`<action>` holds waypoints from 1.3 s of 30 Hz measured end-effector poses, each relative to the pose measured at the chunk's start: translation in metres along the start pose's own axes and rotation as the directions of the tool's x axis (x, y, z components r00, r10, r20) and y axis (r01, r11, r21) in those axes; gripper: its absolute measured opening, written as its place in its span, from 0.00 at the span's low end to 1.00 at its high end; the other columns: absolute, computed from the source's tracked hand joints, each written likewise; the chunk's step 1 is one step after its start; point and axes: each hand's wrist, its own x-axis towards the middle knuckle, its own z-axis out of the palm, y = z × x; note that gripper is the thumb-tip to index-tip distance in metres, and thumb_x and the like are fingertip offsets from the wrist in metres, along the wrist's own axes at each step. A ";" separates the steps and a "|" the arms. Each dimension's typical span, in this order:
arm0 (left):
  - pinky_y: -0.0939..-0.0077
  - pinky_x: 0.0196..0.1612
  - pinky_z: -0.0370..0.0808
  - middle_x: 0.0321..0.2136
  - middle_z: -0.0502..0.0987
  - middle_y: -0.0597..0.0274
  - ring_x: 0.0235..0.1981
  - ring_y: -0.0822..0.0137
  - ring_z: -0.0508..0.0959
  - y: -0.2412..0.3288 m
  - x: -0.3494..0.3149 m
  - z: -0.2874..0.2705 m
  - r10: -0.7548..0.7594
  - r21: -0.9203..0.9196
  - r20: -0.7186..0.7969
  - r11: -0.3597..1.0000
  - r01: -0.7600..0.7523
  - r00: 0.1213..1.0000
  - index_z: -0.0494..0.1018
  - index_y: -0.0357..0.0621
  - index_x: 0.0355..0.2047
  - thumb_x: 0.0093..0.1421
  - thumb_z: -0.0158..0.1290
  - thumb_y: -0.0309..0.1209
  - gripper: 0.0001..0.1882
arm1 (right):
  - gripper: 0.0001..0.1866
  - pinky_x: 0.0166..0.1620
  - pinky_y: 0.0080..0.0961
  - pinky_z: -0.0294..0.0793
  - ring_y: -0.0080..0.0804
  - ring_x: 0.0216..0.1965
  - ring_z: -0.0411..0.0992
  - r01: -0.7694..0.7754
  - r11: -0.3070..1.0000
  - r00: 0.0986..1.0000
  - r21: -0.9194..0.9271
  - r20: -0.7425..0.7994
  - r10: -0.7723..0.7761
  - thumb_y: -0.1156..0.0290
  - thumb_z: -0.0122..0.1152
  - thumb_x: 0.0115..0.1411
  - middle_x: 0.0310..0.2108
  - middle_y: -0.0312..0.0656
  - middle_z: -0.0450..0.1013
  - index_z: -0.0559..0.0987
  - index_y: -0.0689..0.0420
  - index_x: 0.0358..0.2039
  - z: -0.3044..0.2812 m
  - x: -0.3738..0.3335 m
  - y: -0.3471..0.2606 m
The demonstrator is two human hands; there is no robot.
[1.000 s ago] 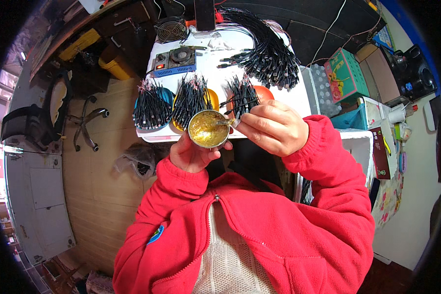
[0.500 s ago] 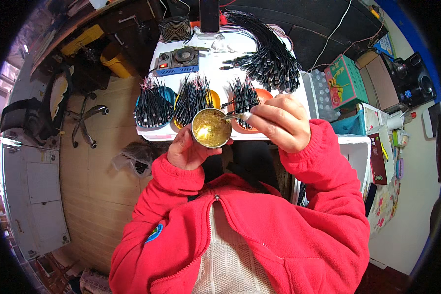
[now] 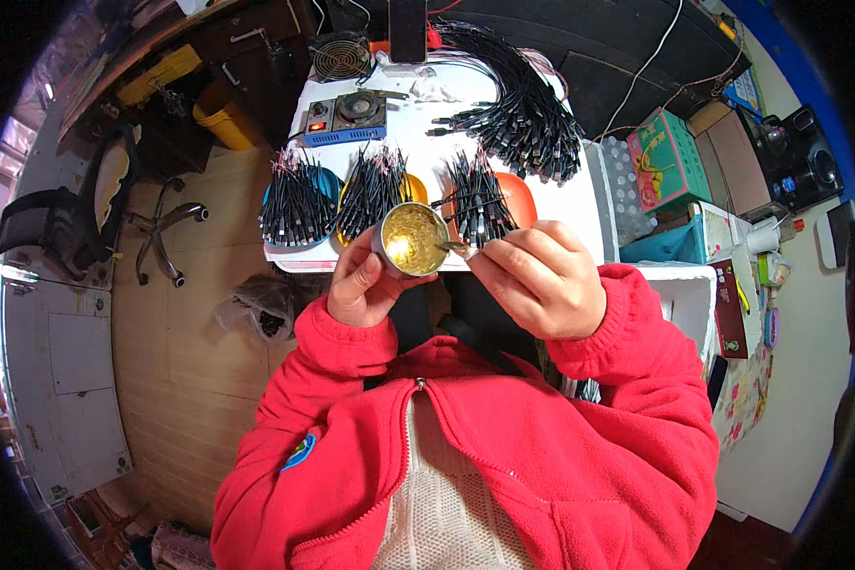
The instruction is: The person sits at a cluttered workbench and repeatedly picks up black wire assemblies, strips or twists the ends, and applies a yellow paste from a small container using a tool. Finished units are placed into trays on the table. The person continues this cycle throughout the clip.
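The left hand [image 3: 359,293] clasps the tin [image 3: 381,245], which should stay steady; the right hand [image 3: 541,281] pinches a slim tool [image 3: 454,247], best moved gently.

From the round metal tin [image 3: 410,242], slim black cables [image 3: 296,211] lie in a rounded blue tray [image 3: 330,182] at ten o'clock, a rounded yellow tray [image 3: 415,190] at eleven and a rounded orange tray [image 3: 517,198] at two. Behind, on the white surface [image 3: 416,128]: a boxy blue device [image 3: 356,116] at eleven, a black cable heap [image 3: 530,123] at one.
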 end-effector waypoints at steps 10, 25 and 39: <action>0.42 0.52 0.73 0.56 0.68 0.43 0.57 0.44 0.70 0.005 -0.001 0.002 -0.110 -0.113 0.014 0.987 0.111 0.994 0.59 0.36 0.61 0.65 0.49 0.38 0.29 | 0.15 0.39 0.26 0.70 0.29 0.36 0.72 0.107 0.994 0.993 0.002 -0.058 -0.107 0.72 0.61 0.42 0.35 0.38 0.74 0.81 0.60 0.34 0.015 0.007 0.022; 0.45 0.55 0.73 0.58 0.64 0.47 0.59 0.47 0.67 -0.002 0.011 0.019 0.259 0.272 -0.107 0.937 -0.222 0.960 0.54 0.39 0.63 0.52 0.63 0.24 0.41 | 0.16 0.32 0.26 0.67 0.30 0.30 0.71 -0.201 0.978 0.974 0.058 -0.095 0.206 0.72 0.60 0.42 0.33 0.39 0.74 0.80 0.60 0.35 0.001 0.001 -0.012; 0.56 0.54 0.75 0.55 0.67 0.53 0.56 0.55 0.70 -0.005 0.015 0.016 0.355 0.410 -0.177 0.875 -0.259 0.918 0.56 0.41 0.61 0.49 0.65 0.22 0.41 | 0.09 0.37 0.17 0.75 0.23 0.33 0.75 -0.526 -0.085 0.490 0.846 0.383 0.783 0.78 0.63 0.58 0.32 0.40 0.77 0.78 0.68 0.39 0.016 -0.008 -0.008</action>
